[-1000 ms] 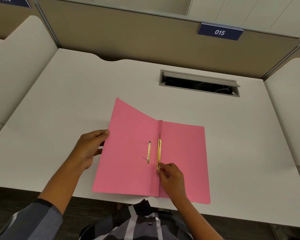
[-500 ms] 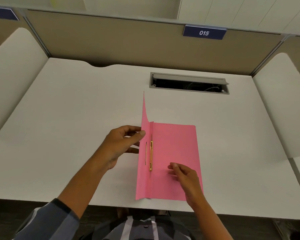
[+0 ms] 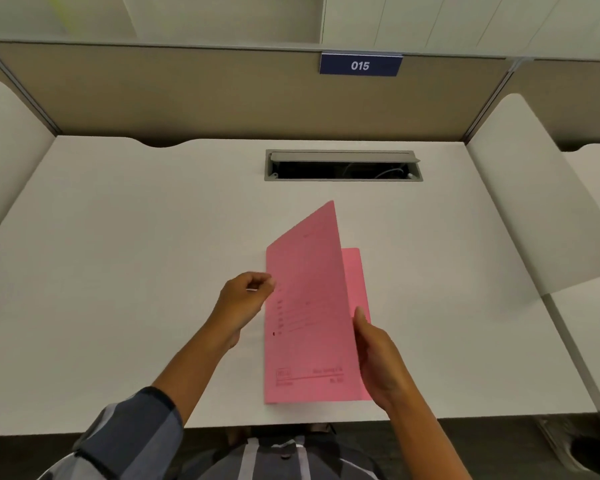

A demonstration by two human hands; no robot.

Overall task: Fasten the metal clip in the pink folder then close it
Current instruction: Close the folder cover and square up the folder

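1. The folder (image 3: 305, 317) lies near the desk's (image 3: 118, 271) front edge, at about 6 o'clock from the cable slot (image 3: 343, 165), with its spine toward 9 o'clock.
2. Half a second ago the front cover stood nearly upright at the spine; now you have swung it over toward 3 o'clock, so it slants above the back cover and its printed outer face looks up at you.
3. A gap remains along the 3 o'clock edge, where a strip of the back cover shows, so the folder is not yet flat shut.
4. The clip, plain to see in both earlier frames, is now hidden under the cover.
5. Your left hand (image 3: 245, 299) has moved from gripping the cover's edge to the spine side at 9 o'clock; its fingers are curled loosely together, touching or just beside the folder, and you cannot tell whether they pinch anything.
6. Your right hand (image 3: 378, 355) has left the inner page and sits at the 3 o'clock edge, thumb on the front cover, remaining fingers hidden behind.
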